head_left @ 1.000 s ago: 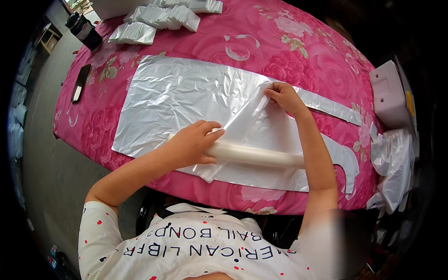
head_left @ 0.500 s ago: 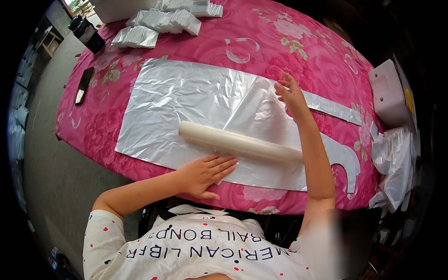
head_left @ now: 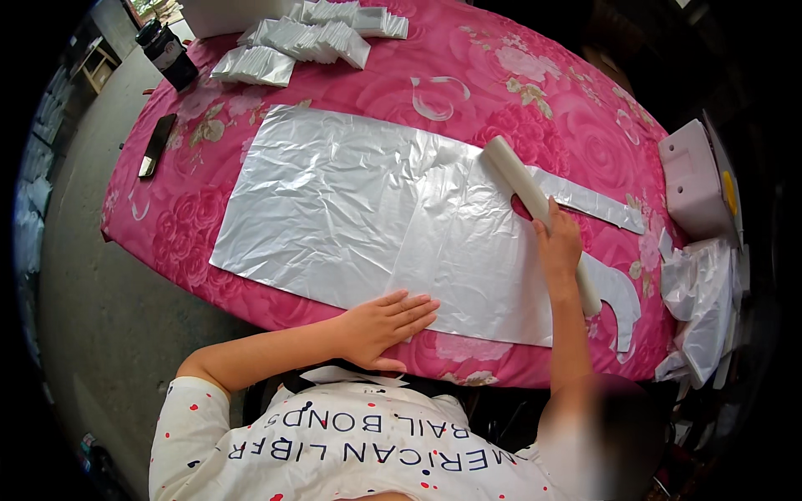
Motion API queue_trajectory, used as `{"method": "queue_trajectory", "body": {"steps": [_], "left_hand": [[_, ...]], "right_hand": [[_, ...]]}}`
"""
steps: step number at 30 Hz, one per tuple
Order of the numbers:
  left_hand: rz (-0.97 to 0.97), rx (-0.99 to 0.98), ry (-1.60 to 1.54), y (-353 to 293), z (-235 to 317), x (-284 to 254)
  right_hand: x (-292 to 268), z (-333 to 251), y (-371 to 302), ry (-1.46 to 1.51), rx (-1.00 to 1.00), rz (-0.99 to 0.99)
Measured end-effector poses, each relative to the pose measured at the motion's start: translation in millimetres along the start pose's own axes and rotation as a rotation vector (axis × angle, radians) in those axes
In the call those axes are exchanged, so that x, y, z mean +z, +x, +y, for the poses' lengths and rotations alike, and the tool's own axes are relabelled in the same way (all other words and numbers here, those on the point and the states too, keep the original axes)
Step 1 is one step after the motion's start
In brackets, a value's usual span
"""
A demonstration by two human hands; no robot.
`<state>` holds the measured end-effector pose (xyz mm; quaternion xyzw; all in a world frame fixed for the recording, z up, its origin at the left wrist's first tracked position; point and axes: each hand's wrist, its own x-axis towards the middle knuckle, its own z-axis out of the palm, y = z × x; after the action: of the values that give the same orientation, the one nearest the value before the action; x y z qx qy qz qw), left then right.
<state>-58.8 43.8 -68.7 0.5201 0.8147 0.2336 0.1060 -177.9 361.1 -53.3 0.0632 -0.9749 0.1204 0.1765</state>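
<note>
A shiny white plastic bag [head_left: 334,200] lies spread over the table, lightly creased, its two handle strips pointing right. My left hand [head_left: 386,328] rests flat on the bag's near edge, fingers stretched out and thumb apart. At the bag's right end, my right hand [head_left: 558,244] is wrapped round the middle of a long cream tube [head_left: 516,177]. The tube slants from far left to near right, across the base of the handles. My fingers hide part of it, and whether it touches the bag I cannot tell.
A pink flowered cloth [head_left: 188,225] covers the table. Stacks of folded white packets [head_left: 313,37], a dark bottle [head_left: 167,54] and a phone [head_left: 157,146] are at the far left. A white box [head_left: 693,171] and a clump of clear plastic [head_left: 697,284] sit at the right edge.
My right hand has come back nearer and closed on the tube. The tube has gone from lying along the bag's middle to slanting across its right end. My left hand has shifted slightly right.
</note>
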Motion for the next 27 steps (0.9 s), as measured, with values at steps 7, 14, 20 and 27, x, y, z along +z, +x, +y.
{"method": "queue_trajectory", "body": {"steps": [7,14,20,27], "left_hand": [[0.017,-0.045,0.065,1,-6,-1],[0.007,-0.161,0.100,1,22,16],[-0.029,-0.069,0.024,-1,15,10],[0.035,0.164,0.102,-21,-19,-14]], "right_hand": [[-19,-74,-38,0.304,-0.294,-0.216],[-3,-129,-39,0.386,-0.497,-0.285],[50,-99,57,0.275,-0.487,-0.092],[28,-110,48,0.478,-0.550,-0.135]]}}
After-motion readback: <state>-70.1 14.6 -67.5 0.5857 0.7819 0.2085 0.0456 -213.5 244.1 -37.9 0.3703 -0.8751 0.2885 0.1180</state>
